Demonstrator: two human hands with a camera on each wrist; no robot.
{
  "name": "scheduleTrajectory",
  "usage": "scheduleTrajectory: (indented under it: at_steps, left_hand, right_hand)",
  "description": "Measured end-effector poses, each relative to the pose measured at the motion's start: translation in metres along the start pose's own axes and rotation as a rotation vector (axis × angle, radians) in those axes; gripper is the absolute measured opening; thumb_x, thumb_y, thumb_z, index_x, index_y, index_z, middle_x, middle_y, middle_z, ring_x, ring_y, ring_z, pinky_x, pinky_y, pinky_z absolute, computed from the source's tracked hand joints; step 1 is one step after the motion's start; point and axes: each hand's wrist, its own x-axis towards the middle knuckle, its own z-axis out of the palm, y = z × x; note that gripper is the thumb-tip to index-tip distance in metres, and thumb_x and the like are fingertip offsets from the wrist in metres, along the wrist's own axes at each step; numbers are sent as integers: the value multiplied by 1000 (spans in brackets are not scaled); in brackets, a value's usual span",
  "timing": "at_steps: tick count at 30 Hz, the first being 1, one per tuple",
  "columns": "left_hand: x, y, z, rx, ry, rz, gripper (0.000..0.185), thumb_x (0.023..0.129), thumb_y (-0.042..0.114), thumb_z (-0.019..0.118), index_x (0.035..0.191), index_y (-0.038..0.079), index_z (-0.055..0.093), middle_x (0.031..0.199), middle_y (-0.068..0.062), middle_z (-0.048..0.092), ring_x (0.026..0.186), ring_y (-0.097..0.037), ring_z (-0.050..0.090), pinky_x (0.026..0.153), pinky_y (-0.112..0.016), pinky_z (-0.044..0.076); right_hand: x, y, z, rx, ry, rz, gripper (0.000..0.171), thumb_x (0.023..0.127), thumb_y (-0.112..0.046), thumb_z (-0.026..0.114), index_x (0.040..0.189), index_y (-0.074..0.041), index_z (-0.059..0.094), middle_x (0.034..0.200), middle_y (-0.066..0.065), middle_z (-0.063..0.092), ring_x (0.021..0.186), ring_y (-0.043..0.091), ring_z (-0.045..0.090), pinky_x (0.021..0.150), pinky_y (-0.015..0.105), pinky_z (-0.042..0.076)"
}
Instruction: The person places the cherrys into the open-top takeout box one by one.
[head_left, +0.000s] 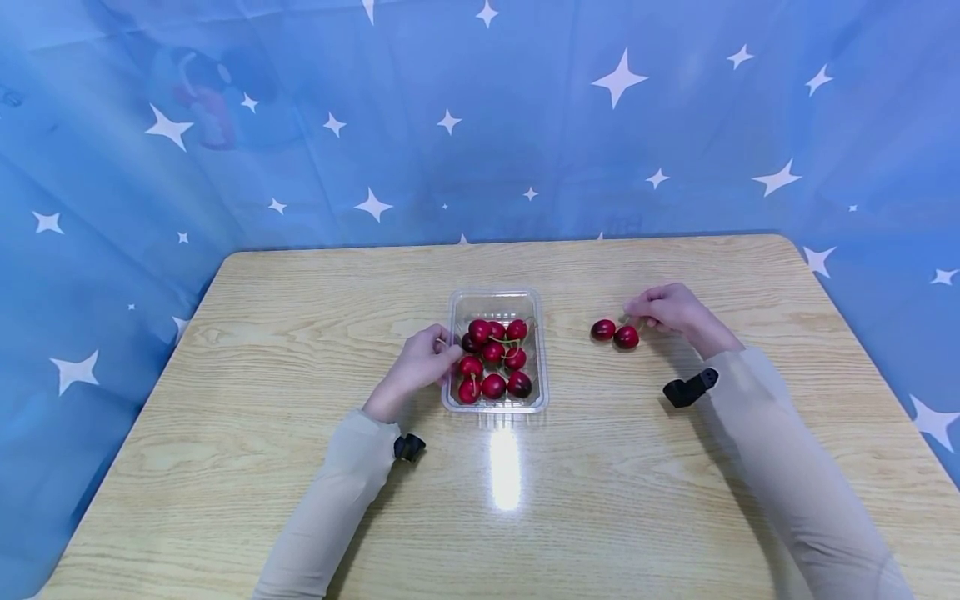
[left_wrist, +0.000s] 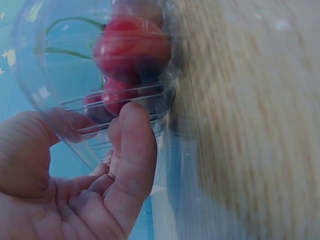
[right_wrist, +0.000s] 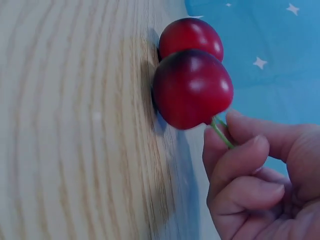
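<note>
A clear plastic container [head_left: 495,407] holding several dark red cherries [head_left: 493,386] stands in the middle of the table. My left hand [head_left: 426,358] grips its left wall, thumb over the rim and fingers against the outside, as the left wrist view [left_wrist: 125,150] shows close up. To the right, two red cherries [head_left: 626,337] lie side by side on the wood. My right hand [head_left: 667,308] pinches green stems [right_wrist: 220,134] between thumb and fingers, just beside the nearer cherry [right_wrist: 192,90]. The other cherry [right_wrist: 192,37] shows behind it in the right wrist view.
The light wooden table [head_left: 300,333] has rounded far corners. Blue cloth [head_left: 510,125] with white stars hangs behind it and at both sides. A black wrist camera [head_left: 690,387] sits at the right cuff, another black wrist camera [head_left: 409,447] at the left.
</note>
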Motion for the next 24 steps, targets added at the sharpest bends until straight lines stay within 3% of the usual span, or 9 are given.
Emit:
scheduleTrajectory:
  at_steps: [11,24]
  left_hand:
    - [0,-1,0,5,-3,2,9,89,8,52,94,1,51,62,-1,48,49,-12,51,50,-27,52]
    - [-1,1,0,23,7,-12,8,89,10,52,92,3,50,62,-1,48,50,-12,51,49,-25,50]
  right_hand:
    - [-6,3,3,242,-77,45,8,91,-16,61,87,-9,63,68,-6,64,57,0,53,47,14,41]
    - [-19,0,14,474,-115,30,13,94,-15,56,98,-3,60,72,-4,65,57,0,52,45,11,39]
